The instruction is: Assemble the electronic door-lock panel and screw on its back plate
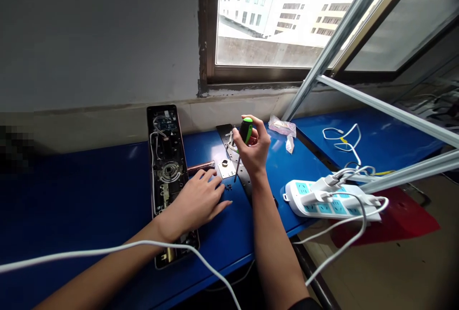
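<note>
My right hand (254, 150) grips a green and black screwdriver (245, 131), its thin shaft slanting down toward the table. My left hand (201, 195) rests palm down with fingers spread, close to a small cluster of dark screws (228, 187). Just beyond its fingertips lie a silver metal plate (226, 168) with a round hole and a copper-coloured cylinder (201, 167). Under the left wrist stretches a long black device housing (168, 157) with exposed wiring and a circuit board. A long dark panel (245, 180) with holes lies partly hidden behind my right hand.
A white power strip (332, 200) with several plugs sits at the table's right edge. White cables (344, 140) and a crumpled plastic bag (282, 126) lie behind. Metal frame bars (387, 107) cross the right side. A white cable (143, 243) runs across the foreground.
</note>
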`<state>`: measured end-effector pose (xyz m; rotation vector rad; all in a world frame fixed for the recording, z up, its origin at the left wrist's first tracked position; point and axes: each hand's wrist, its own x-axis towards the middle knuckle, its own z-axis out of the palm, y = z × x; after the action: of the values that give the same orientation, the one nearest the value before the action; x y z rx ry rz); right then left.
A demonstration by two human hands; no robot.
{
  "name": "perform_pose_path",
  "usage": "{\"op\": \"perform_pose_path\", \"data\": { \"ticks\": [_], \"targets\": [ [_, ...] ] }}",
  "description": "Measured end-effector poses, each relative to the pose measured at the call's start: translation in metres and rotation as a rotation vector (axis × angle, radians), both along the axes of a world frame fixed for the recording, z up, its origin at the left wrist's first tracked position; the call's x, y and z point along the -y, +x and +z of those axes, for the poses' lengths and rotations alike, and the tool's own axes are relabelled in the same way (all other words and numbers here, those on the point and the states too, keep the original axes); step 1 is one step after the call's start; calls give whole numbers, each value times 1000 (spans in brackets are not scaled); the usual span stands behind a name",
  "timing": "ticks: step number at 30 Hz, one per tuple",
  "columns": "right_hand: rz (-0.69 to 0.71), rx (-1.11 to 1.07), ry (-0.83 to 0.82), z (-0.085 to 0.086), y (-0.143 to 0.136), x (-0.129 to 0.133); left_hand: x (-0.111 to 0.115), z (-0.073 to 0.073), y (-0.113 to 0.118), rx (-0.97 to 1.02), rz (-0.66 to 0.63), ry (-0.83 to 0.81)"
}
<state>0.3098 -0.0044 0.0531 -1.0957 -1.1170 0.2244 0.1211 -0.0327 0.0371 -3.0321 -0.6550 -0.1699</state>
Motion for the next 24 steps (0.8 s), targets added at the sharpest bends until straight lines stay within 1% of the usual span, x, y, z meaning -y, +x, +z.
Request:
{"op": "perform_pose_path", "data": {
  "ticks": [4, 9, 12, 17, 24],
  "targets": [
    [41, 10, -21, 0, -3, 0, -1, 0, -1, -15, 6, 13],
    [74, -16, -20, 0, -5, 0, -1, -3, -3, 37, -12, 20],
    [70, -23, -28, 1, -5, 1, -1, -4, -3, 40, -21, 24],
    [48, -4, -50, 2, -5, 2, -1, -2, -3, 39, -28, 22],
    [78, -30, -31, 2, -4, 2, -1, -3, -4, 72, -49, 15]
  ]
}}
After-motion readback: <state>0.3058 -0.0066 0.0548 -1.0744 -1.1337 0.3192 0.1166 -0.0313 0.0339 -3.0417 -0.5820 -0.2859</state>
